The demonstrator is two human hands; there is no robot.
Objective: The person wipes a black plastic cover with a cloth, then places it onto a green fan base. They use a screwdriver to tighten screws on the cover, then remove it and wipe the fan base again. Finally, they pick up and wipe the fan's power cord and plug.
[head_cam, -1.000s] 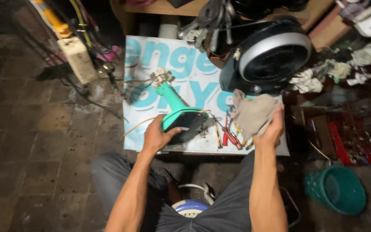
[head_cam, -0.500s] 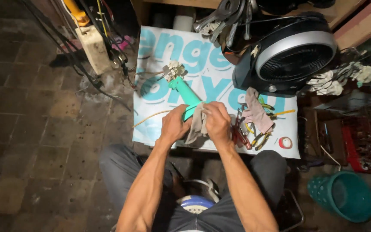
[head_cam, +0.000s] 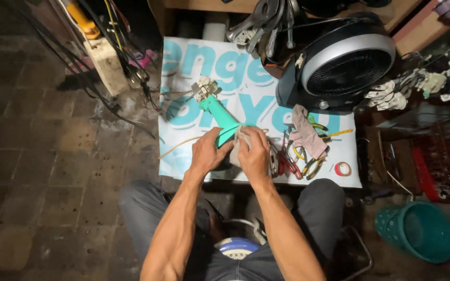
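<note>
While both hands, left hand (head_cam: 208, 152) and right hand (head_cam: 253, 153), grip a teal tool (head_cam: 220, 117) (rag-wrapped), a printed sheet (head_cam: 194, 62) covers the centre; brick floor (head_cam: 37, 171) lies left.

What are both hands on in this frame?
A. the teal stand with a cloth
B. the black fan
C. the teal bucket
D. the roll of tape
A: the left hand and right hand grip the teal stand, with a cloth between them.

Bright centre, dim edges, sharp with wide-angle bending.
</note>
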